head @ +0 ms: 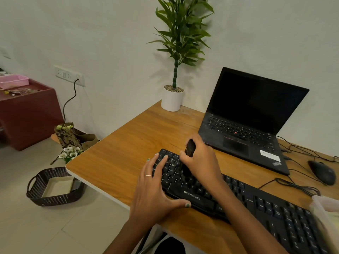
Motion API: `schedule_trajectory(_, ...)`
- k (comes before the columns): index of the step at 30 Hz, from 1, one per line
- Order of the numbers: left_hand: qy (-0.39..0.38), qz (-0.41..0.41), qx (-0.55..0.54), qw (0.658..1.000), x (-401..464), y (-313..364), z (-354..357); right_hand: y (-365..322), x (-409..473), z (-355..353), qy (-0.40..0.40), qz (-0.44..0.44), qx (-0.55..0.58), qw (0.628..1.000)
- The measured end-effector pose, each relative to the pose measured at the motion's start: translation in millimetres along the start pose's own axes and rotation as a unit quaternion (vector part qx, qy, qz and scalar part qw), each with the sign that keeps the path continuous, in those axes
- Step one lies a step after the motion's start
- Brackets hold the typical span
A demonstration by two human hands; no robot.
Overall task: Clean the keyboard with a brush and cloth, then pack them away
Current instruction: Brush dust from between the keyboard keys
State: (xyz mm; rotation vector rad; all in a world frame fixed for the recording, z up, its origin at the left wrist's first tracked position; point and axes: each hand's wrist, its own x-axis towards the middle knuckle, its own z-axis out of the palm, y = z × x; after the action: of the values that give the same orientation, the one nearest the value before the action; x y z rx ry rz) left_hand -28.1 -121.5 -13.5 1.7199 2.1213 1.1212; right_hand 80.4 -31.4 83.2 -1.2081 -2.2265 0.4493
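Soft even light, wide-angle bending, motion blur at right edge

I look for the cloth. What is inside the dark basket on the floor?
The dark basket holds a flat pale square item, perhaps the cloth. The desk edge covers its right corner.

A plain white painted wall (113, 43) stands at the far side, with a white switch-and-socket plate (69, 75) at its left. The floor of large pale grey tiles (77, 226) fills the near left. A low maroon cabinet (31, 114) sits far left; a wood-grain desk (132, 143) spreads right.
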Motion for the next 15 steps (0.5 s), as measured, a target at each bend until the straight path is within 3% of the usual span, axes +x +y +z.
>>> schedule_trajectory(4,0.003,0.01,-0.023,1.0,1,-2,-1,-7,-5,-3,-0.099,-0.027,0.052,0.993)
schedule_trajectory(8,0.009,0.014,-0.052,0.999,1,-4,-2,4,1,-9,-0.006,0.03,0.041,0.999)
schedule_trajectory(12,0.008,0.015,-0.068,0.998,3,-6,-2,-7,-14,-2,-0.079,-0.032,0.069,0.994)
schedule_trajectory(15,0.012,0.012,-0.086,0.996,3,-7,-3,0,-4,-3,-0.018,-0.004,0.035,0.999)
